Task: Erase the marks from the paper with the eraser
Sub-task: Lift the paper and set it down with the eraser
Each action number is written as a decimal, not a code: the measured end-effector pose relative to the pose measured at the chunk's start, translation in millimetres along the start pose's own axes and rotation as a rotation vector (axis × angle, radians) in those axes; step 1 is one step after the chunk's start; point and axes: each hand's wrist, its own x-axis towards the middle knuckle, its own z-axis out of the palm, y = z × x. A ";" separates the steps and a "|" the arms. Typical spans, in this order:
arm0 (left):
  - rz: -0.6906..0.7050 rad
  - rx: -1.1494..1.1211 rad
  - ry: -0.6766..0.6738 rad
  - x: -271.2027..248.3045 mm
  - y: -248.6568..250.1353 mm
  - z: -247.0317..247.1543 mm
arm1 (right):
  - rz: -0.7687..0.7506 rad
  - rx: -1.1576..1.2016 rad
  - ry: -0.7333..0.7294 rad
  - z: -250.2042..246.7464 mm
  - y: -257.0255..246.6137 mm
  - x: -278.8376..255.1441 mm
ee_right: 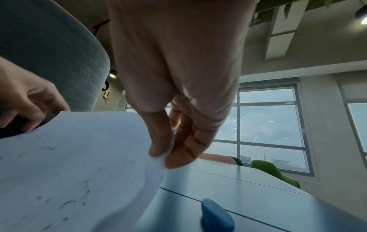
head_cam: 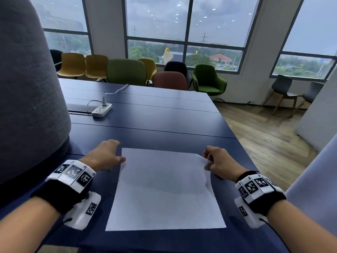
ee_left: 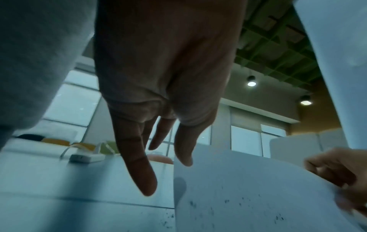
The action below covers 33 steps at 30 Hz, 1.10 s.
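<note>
A white sheet of paper (head_cam: 164, 189) lies on the dark blue table (head_cam: 155, 125) in front of me. Faint grey marks (head_cam: 197, 199) speckle its right half and show more plainly in the right wrist view (ee_right: 65, 204). My right hand (head_cam: 207, 159) pinches the sheet's far right corner between thumb and fingers (ee_right: 164, 155) and holds it lifted and curled. My left hand (head_cam: 113, 152) hovers by the far left corner with fingers (ee_left: 143, 172) straight and empty. A blue eraser (ee_right: 216, 216) lies on the table just right of the paper, hidden in the head view.
A white power strip (head_cam: 101, 110) with its cable lies far left on the table. A tall grey padded shape (head_cam: 27, 88) crowds the left side. Coloured chairs (head_cam: 125, 72) line the far edge. The table's right edge (head_cam: 237, 139) drops to wooden floor.
</note>
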 end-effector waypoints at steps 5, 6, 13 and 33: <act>-0.025 -0.242 0.018 0.4 -19.5 6.0 | -0.015 0.057 0.048 -7.2 -3.9 -9.7; -0.016 -0.273 0.018 0.0 -19.5 7.2 | -0.021 0.067 0.052 -8.2 -4.3 -11.6; 0.110 -0.386 0.083 -12.8 -9.7 4.6 | -0.055 0.090 0.111 -23.3 -12.9 -22.0; 0.257 -0.597 0.383 -63.7 1.6 -22.6 | -0.313 0.082 0.409 -35.8 -74.3 -53.4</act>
